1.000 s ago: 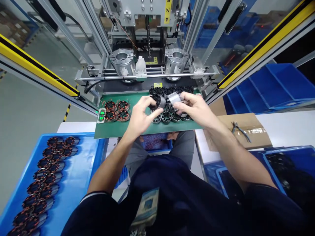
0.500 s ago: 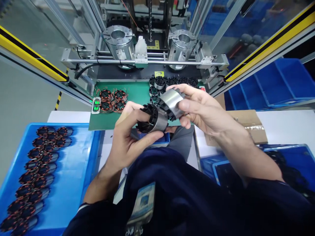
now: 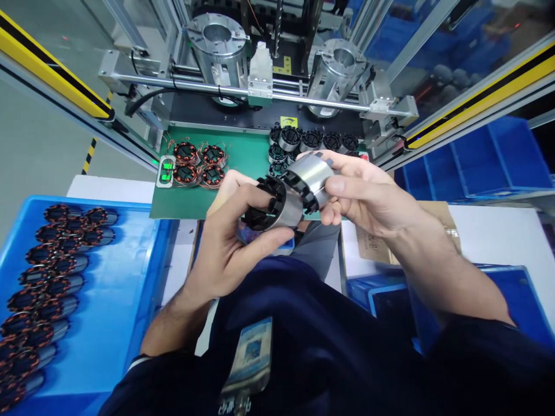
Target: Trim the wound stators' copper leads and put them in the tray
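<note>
head view — copper-wound cores (image 3: 65, 286) in blue tray (image 3: 119, 294), bare cores (image 3: 291, 211) in fingers (image 3: 340, 186)

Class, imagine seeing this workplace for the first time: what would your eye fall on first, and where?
At the centre, the left hand and right hand each hold a silver-banded ring with black teeth. On the person's left, a blue tray bears rows of copper-wound rings. Beyond the green board stand two silver cylinders.

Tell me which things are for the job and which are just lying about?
Probably job things:
silver ring in the left hand
another silver ring in the right hand
similar rings on the green board
copper-wound rings

Maybe just lying about:
cardboard
blue bins, far right
</note>
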Motion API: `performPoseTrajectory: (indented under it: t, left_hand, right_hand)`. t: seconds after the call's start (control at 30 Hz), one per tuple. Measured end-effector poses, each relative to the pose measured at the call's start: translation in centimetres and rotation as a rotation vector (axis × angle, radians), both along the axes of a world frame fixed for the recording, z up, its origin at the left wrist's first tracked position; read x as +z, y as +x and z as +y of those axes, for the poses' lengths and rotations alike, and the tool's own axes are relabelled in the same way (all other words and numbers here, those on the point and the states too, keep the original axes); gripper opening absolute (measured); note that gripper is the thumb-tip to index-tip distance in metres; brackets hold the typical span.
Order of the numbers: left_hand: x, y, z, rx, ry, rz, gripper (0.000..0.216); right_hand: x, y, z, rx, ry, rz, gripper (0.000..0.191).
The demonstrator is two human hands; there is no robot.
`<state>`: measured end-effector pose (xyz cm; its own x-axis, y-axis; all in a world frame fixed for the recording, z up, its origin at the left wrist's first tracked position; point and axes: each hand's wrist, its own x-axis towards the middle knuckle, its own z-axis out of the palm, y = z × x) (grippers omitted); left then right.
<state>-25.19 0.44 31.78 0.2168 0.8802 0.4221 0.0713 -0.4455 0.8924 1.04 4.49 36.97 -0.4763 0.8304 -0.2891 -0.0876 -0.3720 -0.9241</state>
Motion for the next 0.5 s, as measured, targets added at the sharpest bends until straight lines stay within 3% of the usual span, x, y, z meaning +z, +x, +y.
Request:
performPoseTrajectory:
  t: [0.13, 0.33, 0.4, 0.5]
  left_hand:
    - [-2.3, -0.2, -0.1, -0.072, -0.189, -0.125, 0.021]
    - [-7.4, 0.8, -3.2, -0.054, -0.785, -0.443, 0.029]
    - [-8.8, 0.7, -4.4, 0.030, -0.882, -0.509, 0.038]
    - [-10.7, -0.4, -5.9, 0.211, -0.940, -0.565, 0.069]
  right_hand:
    - [1.0, 2.3, 5.4, -0.035, 0.246, -0.256, 0.087]
    - [2.8, 8.5, 22.5, -0.270, 0.800, -0.823, 0.074]
    - [2.4, 9.7, 27.0, -0.314, 0.871, -1.049, 0.071]
    - [1.4, 10.3, 30.8, -0.258, 0.828, -1.334, 0.070]
